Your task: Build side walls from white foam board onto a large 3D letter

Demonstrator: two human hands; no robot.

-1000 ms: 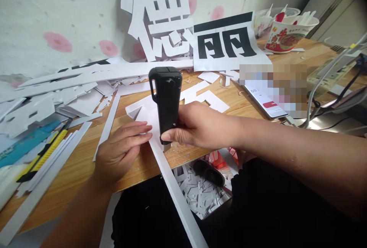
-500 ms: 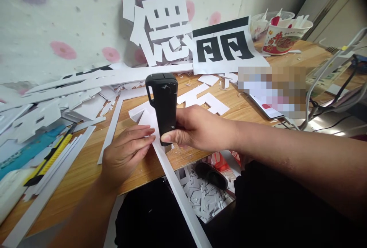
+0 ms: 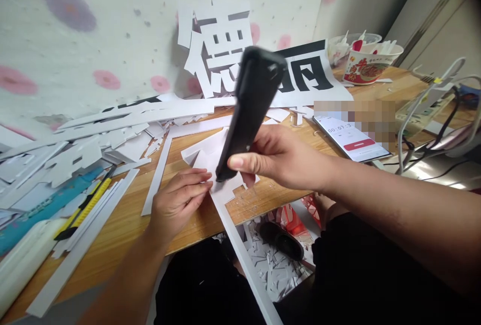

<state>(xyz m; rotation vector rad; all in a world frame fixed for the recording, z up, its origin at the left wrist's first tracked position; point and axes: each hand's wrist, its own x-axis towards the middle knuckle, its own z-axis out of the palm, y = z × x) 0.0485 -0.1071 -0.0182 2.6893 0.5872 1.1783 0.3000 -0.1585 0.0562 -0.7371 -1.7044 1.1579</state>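
My right hand [image 3: 280, 157] grips a black utility knife [image 3: 250, 109] near its lower end, tilted so its top leans right, its tip on a white foam-board piece [image 3: 210, 157]. That piece lies on the wooden table [image 3: 124, 224] and a long white strip of it runs off the near edge. My left hand [image 3: 180, 199] lies on the board just left of the knife tip, fingers together and flat, pressing it down.
White cut-out characters [image 3: 221, 54] and a black printed sheet [image 3: 308, 71] lean against the wall. Foam-board offcuts [image 3: 93, 134] pile at left beside a yellow knife [image 3: 80, 209]. A phone [image 3: 351, 137], noodle bowls [image 3: 370, 59] and cables [image 3: 432, 119] are at right. Scraps litter the floor.
The knife has tipped from upright to leaning right, its tip still on the board. My left hand stays pressed beside it. The view has shifted, so everything sits further right.
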